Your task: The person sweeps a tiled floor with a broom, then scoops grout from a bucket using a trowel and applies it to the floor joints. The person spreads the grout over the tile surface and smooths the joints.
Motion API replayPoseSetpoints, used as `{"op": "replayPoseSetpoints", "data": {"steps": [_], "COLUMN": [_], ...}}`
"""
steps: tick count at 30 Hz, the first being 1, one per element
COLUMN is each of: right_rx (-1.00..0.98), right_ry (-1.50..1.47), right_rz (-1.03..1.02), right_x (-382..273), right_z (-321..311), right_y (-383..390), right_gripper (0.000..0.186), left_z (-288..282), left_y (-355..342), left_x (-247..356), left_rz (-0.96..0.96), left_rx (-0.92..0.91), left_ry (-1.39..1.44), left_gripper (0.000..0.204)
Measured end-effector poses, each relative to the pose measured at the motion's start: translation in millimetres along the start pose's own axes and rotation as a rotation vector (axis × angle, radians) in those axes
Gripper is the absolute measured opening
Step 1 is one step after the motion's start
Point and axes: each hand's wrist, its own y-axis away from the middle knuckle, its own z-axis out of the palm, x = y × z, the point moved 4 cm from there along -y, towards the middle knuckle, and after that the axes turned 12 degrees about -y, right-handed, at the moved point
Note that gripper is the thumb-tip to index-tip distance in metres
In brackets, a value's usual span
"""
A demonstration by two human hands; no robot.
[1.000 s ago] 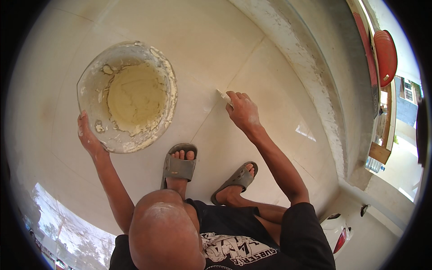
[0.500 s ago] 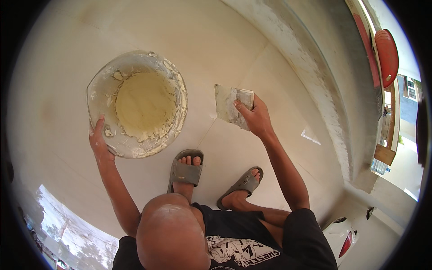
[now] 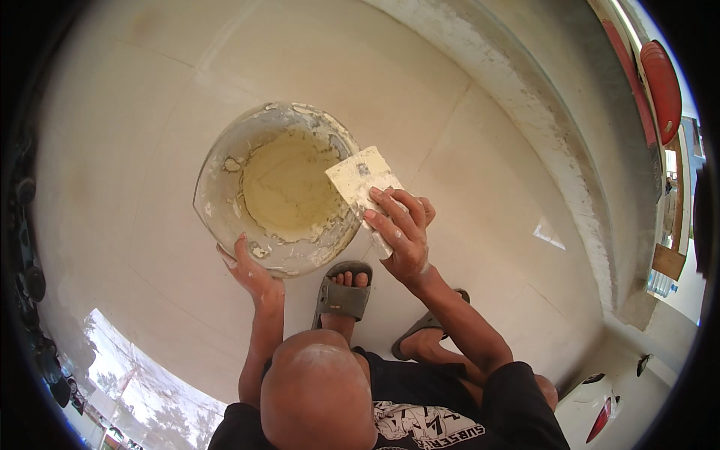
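Observation:
My left hand (image 3: 253, 271) grips the near rim of a wide, translucent bucket (image 3: 220, 184), with the thumb over the edge. Pale yellow, paste-like compound (image 3: 289, 187) covers the bucket's bottom, and dried smears crust its wall and rim. Closed around a flat, square-bladed scraper (image 3: 365, 176) is my right hand (image 3: 405, 229). Cream compound coats the scraper's upturned face, and its far-left edge overlaps the bucket's right rim in view; I cannot tell whether they touch. The scraper's grip is mostly hidden by my fingers.
My sandalled feet (image 3: 345, 296) are just below the bucket on the pale, jointed floor (image 3: 165, 127). A raised ledge (image 3: 555, 120) curves along the right, with a red rounded object (image 3: 661, 94) beyond it. At lower right stands a white vehicle (image 3: 581, 409) with a red lamp.
My right hand has brought the scraper left to the bucket's rim and turned it, so its cream-coated face shows. The bucket and my left hand have shifted a little right. The view has moved slightly.

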Motion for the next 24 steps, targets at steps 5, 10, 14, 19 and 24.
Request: {"op": "replayPoseSetpoints", "data": {"steps": [5, 10, 14, 19, 24], "right_rx": [-0.114, -0.224, -0.264, -0.281, -0.269], "right_ry": [0.105, 0.22, 0.306, 0.464, 0.449], "right_rz": [-0.066, 0.014, 0.083, 0.115, 0.153], "right_x": [-13, -10, -9, -3, 9], "right_z": [11, 23, 23, 24, 21], "right_y": [5, 10, 14, 13, 16], "right_gripper": [0.036, 0.043, 0.046, 0.047, 0.052], "left_z": [5, -2, -1, 2, -2], "left_y": [2, -5, -2, 0, -3], "left_x": [3, -2, 0, 5, 2], "left_rz": [-0.014, 0.018, 0.03, 0.006, -0.022], "left_rx": [-0.009, -0.02, -0.015, -0.026, -0.051], "left_ry": [0.011, 0.024, 0.002, 0.031, 0.012], "left_gripper": [0.048, 0.046, 0.046, 0.046, 0.056]}}
